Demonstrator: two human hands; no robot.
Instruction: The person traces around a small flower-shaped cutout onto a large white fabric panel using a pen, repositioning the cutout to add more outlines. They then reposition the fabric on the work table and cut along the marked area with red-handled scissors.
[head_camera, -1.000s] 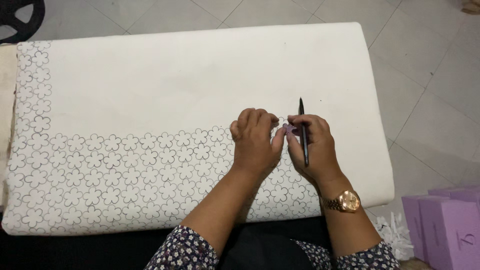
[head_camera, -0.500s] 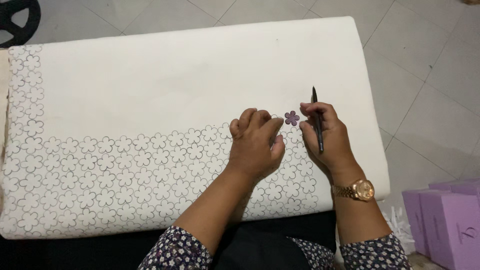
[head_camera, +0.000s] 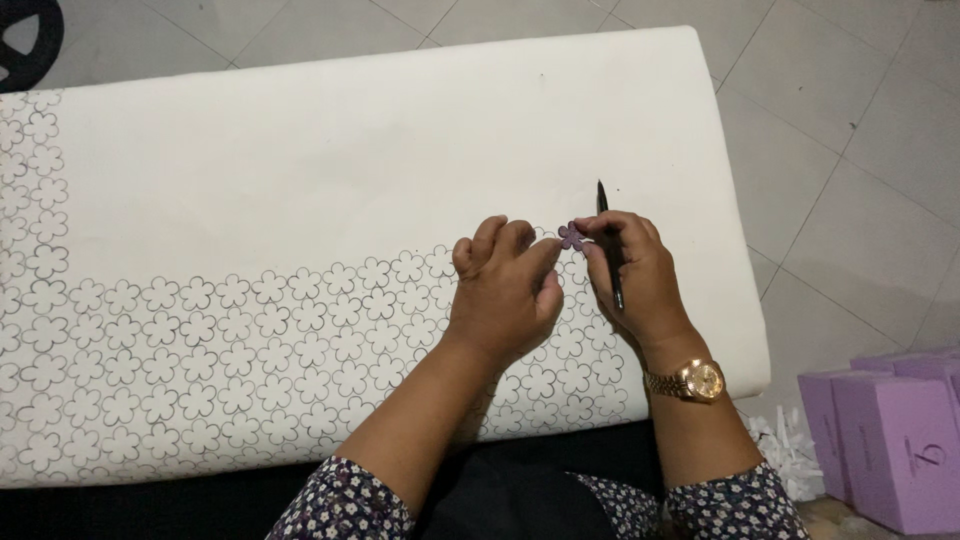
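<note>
A large white sheet (head_camera: 380, 150) lies over a low surface, with rows of outlined flower shapes (head_camera: 230, 340) drawn along its near and left parts. A small purple flower-shaped template (head_camera: 571, 236) rests at the end of the top drawn row. My left hand (head_camera: 505, 290) lies on the sheet beside the template, fingers curled, thumb and forefinger close to it. My right hand (head_camera: 635, 275) grips a black pen (head_camera: 608, 250) and its fingertips touch the template's right edge. A gold watch (head_camera: 690, 380) sits on my right wrist.
Pale tiled floor (head_camera: 850, 150) surrounds the sheet on the right and far side. Purple boxes (head_camera: 890, 430) stand at the lower right next to white paper scraps (head_camera: 775, 440). A dark round object (head_camera: 25, 40) shows at the top left corner.
The view shifted slightly. My right hand came closer to the purple template and its fingertips now touch it; my left hand stays beside it on the sheet.
</note>
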